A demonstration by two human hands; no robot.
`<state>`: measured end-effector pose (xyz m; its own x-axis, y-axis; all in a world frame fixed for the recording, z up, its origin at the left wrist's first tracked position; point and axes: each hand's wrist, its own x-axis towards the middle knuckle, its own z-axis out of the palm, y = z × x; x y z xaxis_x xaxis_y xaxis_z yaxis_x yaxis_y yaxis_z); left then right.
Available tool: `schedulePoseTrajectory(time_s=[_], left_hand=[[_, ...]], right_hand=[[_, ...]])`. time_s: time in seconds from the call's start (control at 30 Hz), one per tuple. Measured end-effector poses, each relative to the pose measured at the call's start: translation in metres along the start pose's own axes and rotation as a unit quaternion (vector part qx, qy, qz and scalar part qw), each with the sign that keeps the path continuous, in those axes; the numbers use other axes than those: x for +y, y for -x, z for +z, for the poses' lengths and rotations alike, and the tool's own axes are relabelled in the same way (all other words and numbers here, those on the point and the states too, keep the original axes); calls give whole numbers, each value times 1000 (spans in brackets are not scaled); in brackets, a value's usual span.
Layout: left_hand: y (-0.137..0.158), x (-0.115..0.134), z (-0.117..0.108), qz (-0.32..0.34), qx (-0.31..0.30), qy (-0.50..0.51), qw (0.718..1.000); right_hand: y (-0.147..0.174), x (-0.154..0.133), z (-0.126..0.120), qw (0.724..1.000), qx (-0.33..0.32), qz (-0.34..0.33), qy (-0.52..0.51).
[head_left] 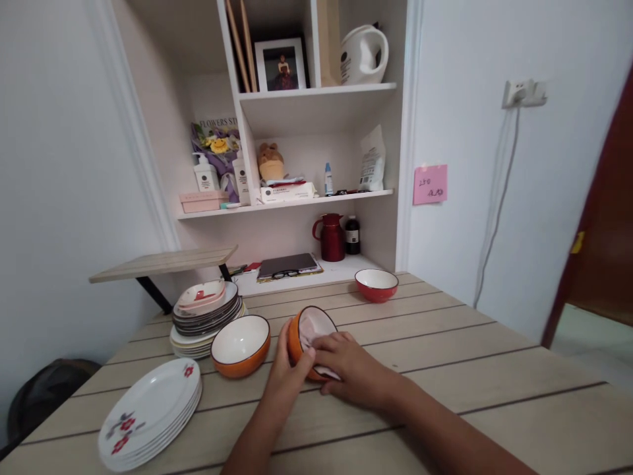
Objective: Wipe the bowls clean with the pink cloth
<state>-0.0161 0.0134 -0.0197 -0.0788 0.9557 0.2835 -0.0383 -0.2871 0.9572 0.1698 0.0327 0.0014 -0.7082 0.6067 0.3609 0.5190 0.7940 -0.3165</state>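
Observation:
An orange bowl (295, 340) with a white inside and dark rim is tilted on its side on the table. My left hand (287, 369) grips its left wall, thumb over the rim. Inside the bowl, my right hand (346, 363) presses a pale pinkish cloth (307, 328) against the surface, fingers bent over it. Part of the cloth is hidden under the fingers. Just left of my left hand, a second orange bowl (241, 346) stands upright. Farther back on the right is a red bowl (376, 285), also upright.
White oval plates with red flowers (153, 409) are stacked at front left. Behind them stands a stack of dishes (204, 316). A small raised wooden shelf (165, 262) overhangs the back left. The wall shelving holds a red jug (331, 237) and a laptop (287, 265).

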Motion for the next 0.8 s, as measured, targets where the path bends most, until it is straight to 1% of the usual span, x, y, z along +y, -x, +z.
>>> schedulePoseTrajectory(time_s=[0.1, 0.2, 0.33, 0.43, 0.53, 0.63, 0.73, 0.8], left_hand=[[-2, -1, 0, -7, 7, -12, 1000], [-2, -2, 1, -2, 10, -32, 999], [-1, -1, 1, -2, 27, -76, 997], [-3, -1, -2, 2, 29, -95, 995], [-8, -3, -4, 0, 31, -101, 994], [-11, -7, -5, 5, 30, -86, 996], [-12, -9, -4, 9, 32, -58, 998], [-12, -10, -4, 3, 38, -44, 998]], right_hand=[[4, 2, -8, 999, -11, 9, 43], [6, -7, -9, 998, -5, 11, 60], [3, -19, -8, 1000, -13, -23, 11], [2, -17, -9, 999, -31, -37, 4], [3, -8, -7, 997, -40, 1, 63], [4, -6, -4, 992, -26, 44, 116], [3, -13, -5, 990, -2, 51, 134], [3, -17, -7, 991, -2, 52, 121]])
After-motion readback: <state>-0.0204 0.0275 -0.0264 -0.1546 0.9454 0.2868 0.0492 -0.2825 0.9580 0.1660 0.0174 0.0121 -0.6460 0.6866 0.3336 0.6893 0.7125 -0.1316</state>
